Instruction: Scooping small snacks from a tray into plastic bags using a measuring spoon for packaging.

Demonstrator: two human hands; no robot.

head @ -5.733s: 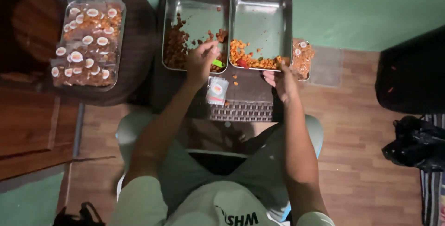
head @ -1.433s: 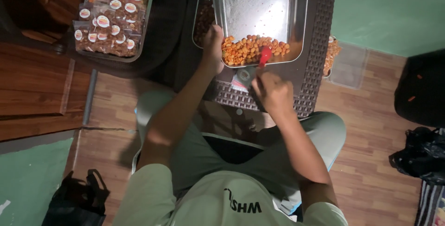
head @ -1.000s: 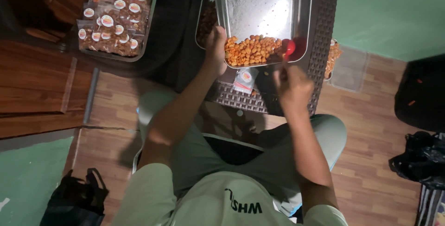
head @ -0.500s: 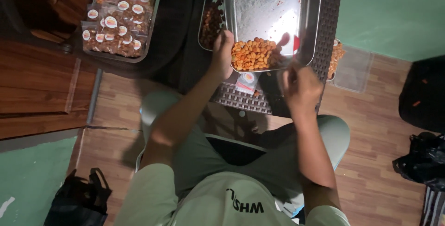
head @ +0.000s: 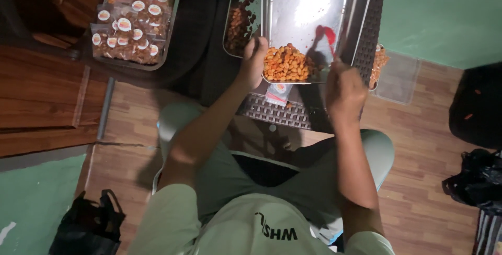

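Two hands at work: your left hand [head: 254, 60] clamps the tray [head: 314, 4] at seven o'clock; your right hand [head: 343, 85] grips the red spoon [head: 328, 36]; sweep nuts [head: 286, 64] gently toward seven

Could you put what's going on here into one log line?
left hand: grips near-left corner of steel tray | right hand: holds red scoop in tray | orange snacks: heaped at near edge | small sachet: lies below tray

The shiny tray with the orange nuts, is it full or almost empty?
Almost empty: the steel tray is mostly bare metal, with the orange nuts heaped only at its near edge.
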